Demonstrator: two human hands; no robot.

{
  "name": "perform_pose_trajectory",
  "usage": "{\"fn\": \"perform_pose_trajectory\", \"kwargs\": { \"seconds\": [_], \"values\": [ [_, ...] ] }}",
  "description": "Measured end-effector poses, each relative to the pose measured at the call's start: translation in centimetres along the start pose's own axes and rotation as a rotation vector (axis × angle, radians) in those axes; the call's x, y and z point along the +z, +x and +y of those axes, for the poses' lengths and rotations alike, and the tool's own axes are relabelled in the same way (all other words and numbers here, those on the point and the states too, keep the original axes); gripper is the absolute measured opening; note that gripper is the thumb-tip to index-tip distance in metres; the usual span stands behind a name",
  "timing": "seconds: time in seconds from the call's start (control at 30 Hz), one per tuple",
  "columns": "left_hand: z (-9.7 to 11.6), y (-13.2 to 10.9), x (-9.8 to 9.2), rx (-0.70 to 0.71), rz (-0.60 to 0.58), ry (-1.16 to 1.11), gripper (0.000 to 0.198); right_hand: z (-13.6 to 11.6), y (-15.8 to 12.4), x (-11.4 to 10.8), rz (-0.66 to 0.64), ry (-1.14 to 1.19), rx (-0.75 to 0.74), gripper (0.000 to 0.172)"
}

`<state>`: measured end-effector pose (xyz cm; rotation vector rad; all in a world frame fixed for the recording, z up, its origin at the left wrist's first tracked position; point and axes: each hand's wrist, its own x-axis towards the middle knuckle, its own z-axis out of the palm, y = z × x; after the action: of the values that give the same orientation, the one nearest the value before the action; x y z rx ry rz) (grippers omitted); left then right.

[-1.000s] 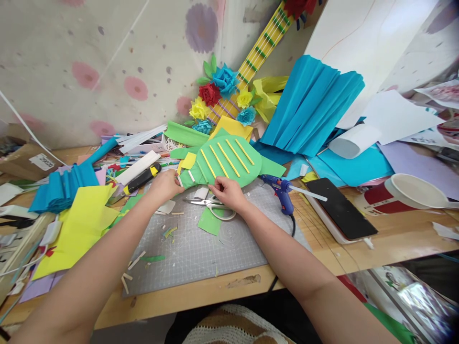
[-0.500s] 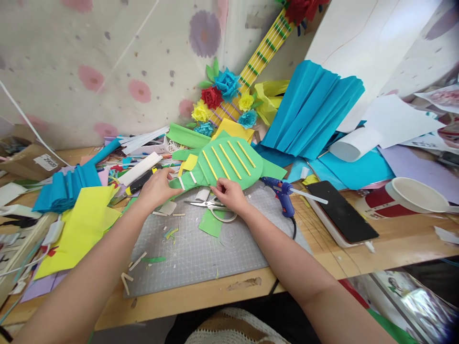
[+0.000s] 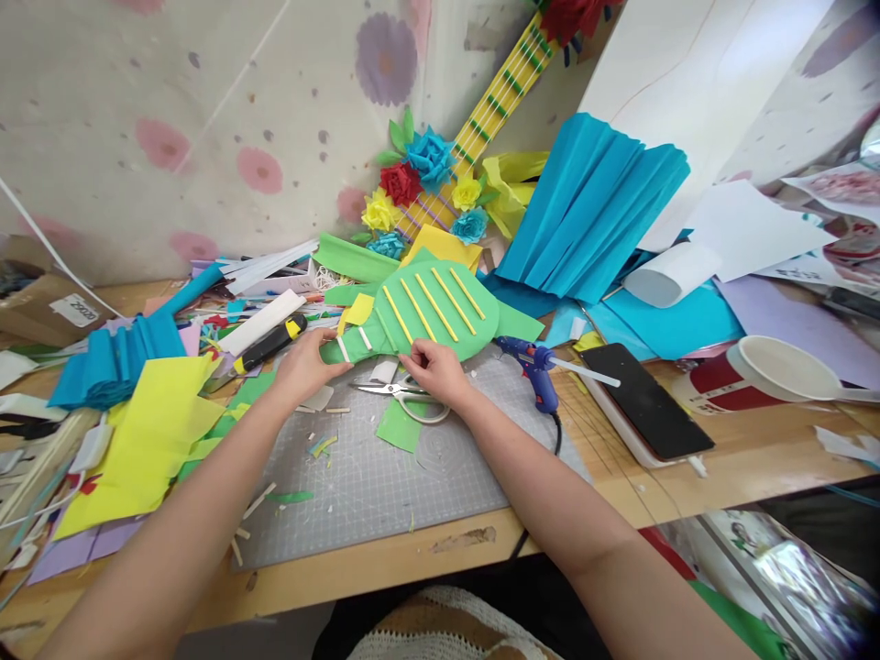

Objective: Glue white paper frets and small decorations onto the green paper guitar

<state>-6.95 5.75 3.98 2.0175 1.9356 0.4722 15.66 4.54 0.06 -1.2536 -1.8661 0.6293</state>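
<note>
A green paper lute (image 3: pixel 454 289) with yellow strips across its body and short white strips on its neck lies above the grey cutting mat (image 3: pixel 357 495). My left hand (image 3: pixel 309 367) grips the narrow neck end between thumb and fingers. At the lower edge where neck meets body, my right hand (image 3: pixel 434 371) is closed in a pinch; whatever sits between its fingertips is hidden. Scissors (image 3: pixel 395 390) rest partly under my right hand, beside a green paper square (image 3: pixel 400 426). To the right lies a blue glue gun (image 3: pixel 540 376) with a white glue stick in it.
A black phone (image 3: pixel 650 399) and a paper cup (image 3: pixel 756 380) stand at right. Blue crepe paper (image 3: pixel 591 211) and a flowered yellow paper guitar (image 3: pixel 499 101) lean behind. On the left are a utility knife (image 3: pixel 268 344), yellow paper (image 3: pixel 141 431) and scraps.
The view has shifted slightly, so everything sits a little further left. Both hands keep nearly the same places on and beside the green lute.
</note>
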Motion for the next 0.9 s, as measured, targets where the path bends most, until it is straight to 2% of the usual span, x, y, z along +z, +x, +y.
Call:
{"fn": "perform_pose_trajectory", "kwargs": {
  "seconds": [0.57,0.8,0.9],
  "values": [
    [0.26,0.61,0.2,-0.095,-0.039,0.042,0.051,-0.08,0.04,0.03,-0.012,-0.043,-0.003,0.032],
    [0.65,-0.12,-0.29,-0.032,-0.053,0.02,0.063,0.07,0.02,0.15,0.003,-0.027,-0.004,0.031],
    [0.65,-0.2,-0.29,-0.024,-0.051,0.038,0.06,0.1,-0.01,0.14,-0.002,-0.028,-0.002,0.031]
  ]
}}
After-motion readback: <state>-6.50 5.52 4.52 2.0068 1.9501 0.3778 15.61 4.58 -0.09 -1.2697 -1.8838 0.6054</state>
